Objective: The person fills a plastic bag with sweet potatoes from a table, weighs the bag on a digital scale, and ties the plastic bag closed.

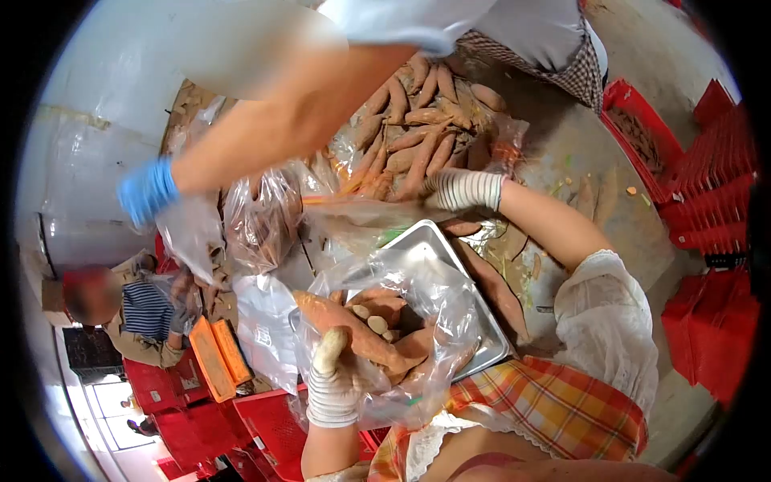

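Observation:
My left hand, in a white striped glove, is closed on the near left side of a clear plastic bag, its thumb raised beside a large sweet potato. Several sweet potatoes lie in the bag, a few showing pale cut ends. Under the bag is a metal tray. My right hand, gloved alike, reaches to the near edge of a heap of sweet potatoes. Its fingers curl at the lower end of one sweet potato; the fingertips are partly hidden.
Another person's arm with a blue glove crosses above the heap, blurred. A filled plastic bag stands at the left. Red crates are stacked at the right. A second person works at far left near an orange crate.

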Motion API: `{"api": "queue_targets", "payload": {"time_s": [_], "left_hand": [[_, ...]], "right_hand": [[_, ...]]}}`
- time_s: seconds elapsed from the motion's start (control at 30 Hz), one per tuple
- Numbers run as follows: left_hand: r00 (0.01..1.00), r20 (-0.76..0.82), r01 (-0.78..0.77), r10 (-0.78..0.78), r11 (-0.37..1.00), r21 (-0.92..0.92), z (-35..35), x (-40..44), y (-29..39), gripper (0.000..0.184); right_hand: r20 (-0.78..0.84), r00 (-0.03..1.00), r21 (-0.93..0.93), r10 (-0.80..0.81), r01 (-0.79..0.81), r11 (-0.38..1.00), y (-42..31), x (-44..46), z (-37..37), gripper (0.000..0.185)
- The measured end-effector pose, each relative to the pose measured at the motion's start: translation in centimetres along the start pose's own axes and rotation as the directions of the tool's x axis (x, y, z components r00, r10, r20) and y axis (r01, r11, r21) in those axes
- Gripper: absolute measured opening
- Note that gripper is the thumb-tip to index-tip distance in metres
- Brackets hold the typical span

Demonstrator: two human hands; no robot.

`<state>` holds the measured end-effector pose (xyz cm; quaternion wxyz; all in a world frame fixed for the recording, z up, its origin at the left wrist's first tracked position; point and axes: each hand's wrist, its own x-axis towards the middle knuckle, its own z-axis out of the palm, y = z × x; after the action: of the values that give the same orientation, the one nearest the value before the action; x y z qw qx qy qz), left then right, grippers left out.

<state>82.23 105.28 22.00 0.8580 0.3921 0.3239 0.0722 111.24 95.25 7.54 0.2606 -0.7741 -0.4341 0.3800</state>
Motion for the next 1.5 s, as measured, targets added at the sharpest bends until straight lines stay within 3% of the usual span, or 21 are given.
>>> {"api": "queue_targets", "payload": {"time_s": [0.07,0.13,0.2,0.27,0.47,0.53,0.6,0.67,0.7,0.8,0.9,1.0,1.07,1.13,1.17,1.2,1.27,1.33,1.37,1.4,1.5], "left_hand": [[1.000,-0.015,-0.010,0.009,1.000,-0.021,-0.7,0.0,-0.2,0.062],[0.999,-0.044,-0.021,0.019,0.999,-0.045,-1.4,-0.1,-0.2,0.063],[1.000,-0.013,-0.025,0.024,0.999,-0.037,-1.7,-0.1,0.0,0.068],[1.000,-0.015,-0.003,0.002,0.998,-0.064,-2.1,-0.5,0.1,0.072],[0.999,-0.051,0.001,-0.006,0.995,-0.103,-2.7,-0.5,-0.1,0.072],[0.999,-0.028,-0.031,0.029,0.999,-0.044,-2.3,-0.5,0.2,0.073],[0.999,0.000,-0.050,0.050,0.999,-0.015,-3.7,0.0,-0.2,0.065],[0.997,0.028,-0.072,0.071,0.997,0.015,-4.3,0.3,-0.3,0.059],[0.999,0.007,-0.050,0.050,0.999,-0.002,-4.2,0.5,-0.2,0.067],[1.000,-0.010,0.001,-0.002,1.000,-0.027,-4.4,0.8,-0.3,0.075],[0.999,-0.038,0.028,-0.030,0.999,-0.038,-4.4,0.8,-0.3,0.074],[0.995,-0.090,0.036,-0.039,0.999,-0.034,-4.2,0.4,0.1,0.066],[0.995,-0.079,0.061,-0.062,0.998,-0.022,-3.9,0.1,0.4,0.059],[0.997,-0.080,-0.003,0.001,1.000,-0.024,-3.4,-0.2,0.4,0.050],[0.998,-0.069,0.008,-0.010,1.000,-0.026,-3.5,-0.2,0.4,0.050],[0.998,-0.056,0.019,-0.020,0.999,-0.030,-3.6,-0.1,0.4,0.050],[0.998,-0.054,0.018,-0.019,0.999,-0.027,-3.3,-0.2,0.5,0.051],[0.998,-0.056,0.013,-0.014,1.000,-0.018,-3.5,-0.3,0.5,0.051],[0.998,-0.054,0.012,-0.013,1.000,-0.007,-3.9,-0.2,0.5,0.052],[0.999,-0.051,0.013,-0.013,1.000,0.004,-4.2,-0.1,0.5,0.053],[0.999,-0.040,0.036,-0.037,0.999,-0.014,-3.8,-0.1,0.9,0.054]], "right_hand": [[-0.056,0.971,-0.028,-0.233,0.232,0.972,2.3,0.5,2.2,0.024],[-0.066,0.953,-0.109,-0.294,0.286,0.952,2.2,0.8,2.2,0.024],[0.068,0.996,0.085,-0.051,0.045,0.995,2.0,1.1,2.1,0.022],[0.136,0.990,0.109,-0.018,0.003,0.994,2.5,1.8,1.9,0.029],[0.095,0.988,-0.080,-0.125,0.133,0.988,1.5,1.8,0.7,0.031],[-0.055,0.986,0.299,-0.158,0.167,0.940,1.1,1.8,0.4,0.036],[-0.135,0.977,0.284,-0.168,0.200,0.938,1.7,4.1,0.1,0.046],[-0.330,0.874,-0.086,-0.356,0.348,0.934,1.1,5.4,0.0,0.054],[-0.334,0.875,-0.085,-0.351,0.343,0.935,0.3,6.0,0.2,0.054],[0.170,0.937,0.090,-0.306,0.294,0.951,-3.9,7.1,1.1,0.061],[0.622,0.731,0.163,-0.281,0.230,0.959,-6.4,9.9,3.9,0.063],[0.837,0.544,0.167,0.058,-0.355,0.920,-6.6,8.6,4.3,0.060],[0.867,0.498,0.253,-0.021,-0.403,0.879,-5.5,9.2,4.3,0.058],[0.805,0.593,0.200,0.011,-0.289,0.936,-4.4,10.1,5.3,0.061],[0.596,0.792,0.117,-0.132,0.076,0.990,-3.7,10.7,5.9,0.064],[0.366,0.864,-0.073,-0.345,0.397,0.915,-3.4,10.9,6.2,0.068],[0.201,0.975,-0.406,-0.090,0.167,0.899,-5.7,8.9,4.2,0.071],[0.226,0.961,-0.339,-0.163,0.234,0.911,-3.9,9.6,3.9,0.066],[0.402,0.901,0.040,-0.161,0.158,0.987,-3.2,9.8,3.2,0.058],[0.548,0.806,0.390,-0.222,-0.012,0.921,-3.6,9.3,2.0,0.052],[0.135,0.991,0.156,0.005,-0.026,0.987,-6.3,8.4,-2.5,0.026]]}}
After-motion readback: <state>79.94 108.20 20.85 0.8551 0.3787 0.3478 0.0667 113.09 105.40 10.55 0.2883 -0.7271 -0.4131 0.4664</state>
